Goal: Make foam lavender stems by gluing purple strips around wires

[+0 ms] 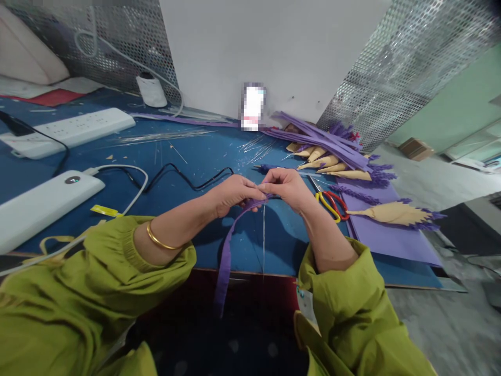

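Observation:
My left hand and my right hand meet above the blue table, fingertips pinched together. Between them they grip a purple paper strip, whose long tail hangs down past the table's front edge. A thin wire drops straight down from the fingers. What the fingertips do at the strip's upper end is partly hidden. Just behind my right hand lies a dark blue pen-like tool. Scissors with red and yellow handles rest to the right of that hand.
Purple strips lie over paper-wrapped purple flower bundles at the back right. One wrapped bundle rests on purple sheets. A power strip, a white device and cables occupy the left; loose wires and a phone are behind.

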Demonstrator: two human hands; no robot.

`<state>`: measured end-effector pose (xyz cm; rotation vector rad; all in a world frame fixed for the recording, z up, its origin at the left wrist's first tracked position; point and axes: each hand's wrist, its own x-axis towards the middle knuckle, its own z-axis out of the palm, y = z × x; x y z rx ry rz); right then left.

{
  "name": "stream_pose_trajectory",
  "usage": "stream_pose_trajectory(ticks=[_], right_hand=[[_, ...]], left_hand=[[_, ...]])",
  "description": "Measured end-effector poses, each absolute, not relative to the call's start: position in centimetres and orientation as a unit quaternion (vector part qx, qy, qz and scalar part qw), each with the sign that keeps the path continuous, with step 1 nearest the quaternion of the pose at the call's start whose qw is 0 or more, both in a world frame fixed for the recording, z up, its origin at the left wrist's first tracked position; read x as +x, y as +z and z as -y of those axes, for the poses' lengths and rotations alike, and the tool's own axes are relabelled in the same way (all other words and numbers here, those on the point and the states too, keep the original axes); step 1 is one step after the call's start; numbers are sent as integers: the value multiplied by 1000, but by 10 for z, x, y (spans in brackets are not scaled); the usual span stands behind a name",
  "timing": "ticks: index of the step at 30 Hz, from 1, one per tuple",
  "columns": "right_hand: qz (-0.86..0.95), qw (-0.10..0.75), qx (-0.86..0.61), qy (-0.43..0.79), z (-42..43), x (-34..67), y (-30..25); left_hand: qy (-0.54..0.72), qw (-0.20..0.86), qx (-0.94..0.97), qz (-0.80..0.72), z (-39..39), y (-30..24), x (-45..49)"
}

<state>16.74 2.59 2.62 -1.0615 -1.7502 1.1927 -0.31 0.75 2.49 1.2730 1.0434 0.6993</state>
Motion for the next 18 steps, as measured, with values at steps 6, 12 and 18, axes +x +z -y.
stream_pose_trajectory(ticks=[6,12,18], right_hand=[[679,386,-418,464,-24,165,26],[662,392,-414,486,-25,163,24],[630,394,-359,565,-30,174,25]], left_hand=[[317,589,567,-480,-7,21,2],[328,603,533,-494,-4,19,5],[350,646,494,-464,-4,28,4]])
